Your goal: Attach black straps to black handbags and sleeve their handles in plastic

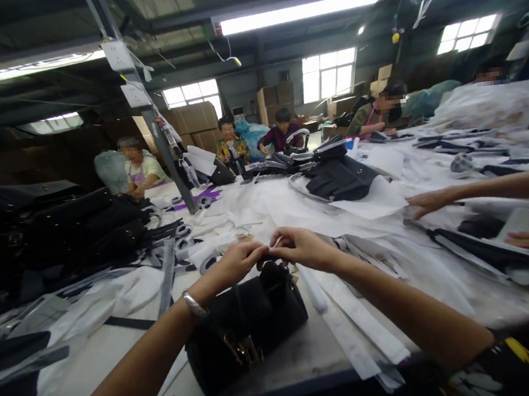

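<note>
A small black handbag (245, 332) with gold-coloured metal fittings lies on the table right in front of me, its far end partly below my hands. My left hand (245, 260), below a silver bracelet, has its fingers pinched together just above the bag. Opposite it, my right hand (298, 248) pinches at the same spot, the fingertips of both hands meeting. A dark strap or handle piece shows directly under the fingertips. What exactly the fingers grip is too small and dark to make out.
Black bags (60, 232) are piled high at the left. White strips (353, 321) lie right of the handbag. A co-worker's hands (435, 200) handle black and white pieces at the right. A metal post (165, 152) rises from the table; several people work beyond.
</note>
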The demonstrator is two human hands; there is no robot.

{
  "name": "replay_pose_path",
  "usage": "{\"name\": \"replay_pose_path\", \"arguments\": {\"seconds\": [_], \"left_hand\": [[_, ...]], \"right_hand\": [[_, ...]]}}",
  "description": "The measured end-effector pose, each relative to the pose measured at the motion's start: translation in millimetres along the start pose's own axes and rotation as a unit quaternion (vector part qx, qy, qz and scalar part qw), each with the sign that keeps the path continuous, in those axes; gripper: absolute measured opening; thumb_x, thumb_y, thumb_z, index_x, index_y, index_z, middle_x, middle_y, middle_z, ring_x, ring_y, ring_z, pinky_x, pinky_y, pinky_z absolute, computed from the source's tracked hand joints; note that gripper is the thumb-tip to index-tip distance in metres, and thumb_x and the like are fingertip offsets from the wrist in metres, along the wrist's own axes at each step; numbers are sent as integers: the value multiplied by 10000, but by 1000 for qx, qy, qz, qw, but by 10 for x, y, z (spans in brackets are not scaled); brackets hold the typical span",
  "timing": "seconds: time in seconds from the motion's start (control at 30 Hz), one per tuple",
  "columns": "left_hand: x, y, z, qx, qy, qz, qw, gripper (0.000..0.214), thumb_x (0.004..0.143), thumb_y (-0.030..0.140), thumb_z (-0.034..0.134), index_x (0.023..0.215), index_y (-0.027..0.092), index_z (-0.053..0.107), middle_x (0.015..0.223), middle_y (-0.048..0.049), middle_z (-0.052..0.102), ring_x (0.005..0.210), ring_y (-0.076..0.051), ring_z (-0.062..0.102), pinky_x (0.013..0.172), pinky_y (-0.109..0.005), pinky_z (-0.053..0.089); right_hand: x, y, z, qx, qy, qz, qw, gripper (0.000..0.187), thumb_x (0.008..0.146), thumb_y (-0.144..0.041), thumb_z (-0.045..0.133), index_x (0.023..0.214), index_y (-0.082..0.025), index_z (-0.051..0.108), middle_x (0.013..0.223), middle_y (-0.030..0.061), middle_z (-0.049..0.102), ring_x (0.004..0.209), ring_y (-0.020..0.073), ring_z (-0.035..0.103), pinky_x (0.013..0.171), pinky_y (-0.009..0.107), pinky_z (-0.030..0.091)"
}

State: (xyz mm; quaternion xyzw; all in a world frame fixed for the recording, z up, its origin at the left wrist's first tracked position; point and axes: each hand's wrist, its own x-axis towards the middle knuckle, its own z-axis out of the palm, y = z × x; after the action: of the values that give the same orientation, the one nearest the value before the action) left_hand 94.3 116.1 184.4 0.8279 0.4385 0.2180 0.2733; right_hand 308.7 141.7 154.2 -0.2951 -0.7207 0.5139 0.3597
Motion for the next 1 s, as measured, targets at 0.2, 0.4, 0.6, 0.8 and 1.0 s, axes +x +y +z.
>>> {"name": "replay_pose_path", "arguments": {"seconds": [0.2,0.4,0.6,0.8,1.0], "left_hand": [[-60,219,-36,-16,-35,-72,997,415,901,509,484,772,142,628,633,16,543,544,-114,448,536,-225,343],[-92,280,23,42,-59,-102,992,347,857,474,559,942,172,705,722,0,640,646,-149,533,589,-232,368],[-124,323,76,109,-51,-124,985,358,854,483,544,853,164,707,716,-4,630,680,-164,544,615,-244,368],[-133,477,22,126,-63,-153,978,385,859,496,515,899,156,690,717,-11,634,645,-156,537,592,-238,372],[-103,580,18,140,-97,-173,970,420,808,553,549,752,156,676,597,16,566,546,-127,476,525,-229,328]], "right_hand": [[-332,292,-16,89,89,-28,992,365,855,-404,637,1146,-193,579,903,45,676,740,154,660,645,264,526],[-515,680,196,-58,42,-72,995,356,827,-210,636,1180,-252,654,1081,32,666,782,141,602,651,238,486],[-420,742,309,-37,67,-99,992,208,830,-211,649,1029,-213,710,936,18,641,717,124,593,673,243,481],[-551,668,556,-99,209,-96,968,199,848,-169,642,1038,-223,664,989,29,644,790,159,605,777,309,486],[-681,692,785,-130,300,-126,937,188,840,-220,689,1021,-228,639,1005,37,644,1001,220,589,917,354,454]]}}
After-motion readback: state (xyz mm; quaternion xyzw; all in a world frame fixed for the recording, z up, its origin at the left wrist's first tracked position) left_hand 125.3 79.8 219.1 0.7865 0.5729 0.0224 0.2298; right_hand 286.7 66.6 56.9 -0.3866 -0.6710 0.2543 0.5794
